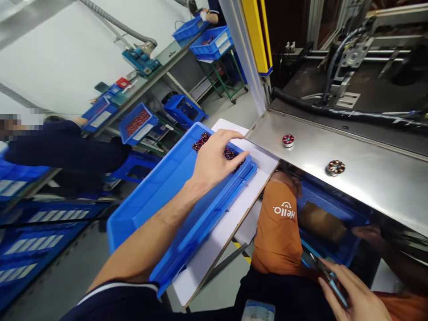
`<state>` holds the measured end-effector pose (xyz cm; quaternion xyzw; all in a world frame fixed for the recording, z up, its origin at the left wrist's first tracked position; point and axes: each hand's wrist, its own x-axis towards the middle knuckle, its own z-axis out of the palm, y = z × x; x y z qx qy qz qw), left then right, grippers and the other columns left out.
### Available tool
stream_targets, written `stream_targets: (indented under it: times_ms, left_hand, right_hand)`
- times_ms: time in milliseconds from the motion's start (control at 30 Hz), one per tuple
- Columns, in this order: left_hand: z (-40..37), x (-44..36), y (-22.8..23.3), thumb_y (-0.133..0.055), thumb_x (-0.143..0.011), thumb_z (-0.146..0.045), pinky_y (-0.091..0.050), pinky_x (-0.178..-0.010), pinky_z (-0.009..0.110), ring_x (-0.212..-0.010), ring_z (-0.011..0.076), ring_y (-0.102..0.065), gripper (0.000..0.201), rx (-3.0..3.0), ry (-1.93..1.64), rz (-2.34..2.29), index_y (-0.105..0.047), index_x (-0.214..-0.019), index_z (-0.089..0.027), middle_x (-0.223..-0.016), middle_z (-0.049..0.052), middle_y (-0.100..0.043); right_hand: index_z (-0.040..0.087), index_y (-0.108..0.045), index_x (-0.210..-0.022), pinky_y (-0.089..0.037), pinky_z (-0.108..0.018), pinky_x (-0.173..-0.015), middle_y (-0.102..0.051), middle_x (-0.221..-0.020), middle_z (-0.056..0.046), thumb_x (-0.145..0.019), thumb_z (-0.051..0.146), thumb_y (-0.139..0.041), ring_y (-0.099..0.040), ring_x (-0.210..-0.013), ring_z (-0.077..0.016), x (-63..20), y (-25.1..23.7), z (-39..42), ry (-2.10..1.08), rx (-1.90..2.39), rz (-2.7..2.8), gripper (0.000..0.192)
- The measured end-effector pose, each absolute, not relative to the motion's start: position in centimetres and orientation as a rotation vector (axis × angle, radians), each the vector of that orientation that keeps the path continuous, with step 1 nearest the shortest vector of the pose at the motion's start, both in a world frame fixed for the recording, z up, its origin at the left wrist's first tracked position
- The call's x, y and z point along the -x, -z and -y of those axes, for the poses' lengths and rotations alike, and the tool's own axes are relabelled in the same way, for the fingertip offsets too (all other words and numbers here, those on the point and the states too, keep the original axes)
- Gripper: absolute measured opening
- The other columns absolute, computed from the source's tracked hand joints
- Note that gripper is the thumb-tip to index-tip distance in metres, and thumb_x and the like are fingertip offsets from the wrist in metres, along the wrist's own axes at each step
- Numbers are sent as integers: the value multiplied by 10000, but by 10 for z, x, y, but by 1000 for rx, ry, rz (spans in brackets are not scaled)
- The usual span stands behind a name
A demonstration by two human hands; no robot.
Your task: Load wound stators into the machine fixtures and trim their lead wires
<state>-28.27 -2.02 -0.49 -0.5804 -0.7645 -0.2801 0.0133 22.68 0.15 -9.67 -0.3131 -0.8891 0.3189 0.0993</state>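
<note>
A workstation is seen from above, tilted. The left hand (214, 160) is stretched out over the far end of a long blue tray (160, 196), palm down, fingers spread and lightly curled over a cluster of small red-and-black wound parts (199, 141) lying in that far corner. Whether a part is already pinched cannot be told — the fingertips hide it. The tray rests on a white board (214, 249) that butts against a steel shelf (368, 178) to the right. On the shelf, well apart from each other, two round wound parts are set: one red-topped (288, 140), one copper-coloured (335, 167). The right hand (354, 290) is held low at the near right, fingers closed loosely around a thin dark object (329, 278), possibly a phone. An orange cloth (279, 223) printed with white lettering hangs under the shelf. At far left, another person's dark sleeve (67, 149) is seen beside more blue bins.

The step in hand seems to be picking a part from the tray; next, a firm pinch on a single piece would be called for, lifted clear of its neighbours.
</note>
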Motion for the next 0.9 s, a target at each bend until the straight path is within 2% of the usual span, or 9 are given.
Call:
stream_targets:
  times_ms: [133, 267, 433, 567, 600, 667, 733, 800, 900]
  left_hand:
    - [-48, 214, -12, -818, -1071, -393, -564, -1088, 439, -1235, 280, -727, 195, 2156, 984, 1955, -793, -1181, -235, -1352, 83, -792]
    - [-94, 150, -8, -826, -1066, -394, -544, -1046, 458, -1150, 294, -699, 192, 2375, 788, 1890, -803, -1115, -210, -1220, 73, -791]
    - [-118, 123, 8, -826, -1047, -412, -483, -1246, 533, -1043, 273, -712, 209, 2408, 576, 2067, -782, -1011, -211, -989, 30, -774]
    - [-108, 116, 4, -790, -1034, -322, -455, -1330, 570, -935, 220, -701, 151, 2324, 823, 2045, -744, -946, -209, -921, 3, -738]
    - [-101, 110, 1, -776, -1032, -292, -506, -1289, 543, -913, 206, -687, 131, 2296, 960, 2025, -733, -941, -208, -913, -2, -720]
    - [-84, 94, -7, -757, -1023, -229, -628, -1087, 421, -899, 178, -683, 81, 2251, 1304, 1989, -719, -956, -204, -953, 5, -710]
    - [-64, 75, -12, -787, -982, -177, -653, -883, 301, -908, 146, -711, 82, 2240, 1639, 1937, -711, -963, -201, -1029, 21, -725]
    - [-44, 57, -12, -835, -936, -148, -657, -824, 251, -920, 130, -746, 140, 2254, 1819, 1887, -707, -960, -199, -1080, 34, -742]
    - [-21, 42, -9, -895, -924, -166, -672, -826, 245, -933, 138, -776, 184, 2253, 1796, 1926, -724, -977, -206, -1091, 41, -766]
  right_hand:
    - [292, -846, -1359, -769, -342, -902, -899, -1251, -61, -1100, 425, -668, -904, -1079, -277, -224, 81, 2, -969, 954, 2670, 341]
    - [285, -864, -1345, -772, -369, -901, -901, -1241, -85, -1104, 442, -659, -903, -1090, -300, -239, 75, 10, -1006, 1055, 2650, 354]
    - [306, -875, -1352, -767, -363, -907, -896, -1284, -79, -1074, 462, -700, -898, -1116, -314, -274, 89, 18, -1065, 1142, 2587, 364]
    - [308, -862, -1366, -752, -299, -893, -892, -1307, -57, -1086, 458, -701, -897, -1118, -285, -288, 95, 19, -1092, 1173, 2535, 356]
    - [308, -856, -1376, -749, -291, -891, -893, -1306, -52, -1088, 458, -700, -898, -1111, -284, -287, 94, 16, -1088, 1187, 2510, 360]
    - [309, -849, -1380, -744, -281, -900, -896, -1298, -44, -1088, 441, -695, -898, -1103, -286, -282, 86, 9, -1077, 1215, 2442, 355]
    - [317, -841, -1373, -738, -269, -919, -903, -1271, -32, -1087, 406, -694, -901, -1093, -279, -273, 73, 1, -1057, 1243, 2364, 334]
    - [325, -830, -1367, -731, -259, -930, -904, -1249, -24, -1089, 365, -697, -903, -1083, -261, -260, 56, -6, -1032, 1276, 2292, 311]
    - [308, -799, -1410, -713, -274, -966, -880, -1284, -47, -1111, 301, -694, -884, -1091, -230, -238, 28, -11, -1096, 1309, 2215, 318]
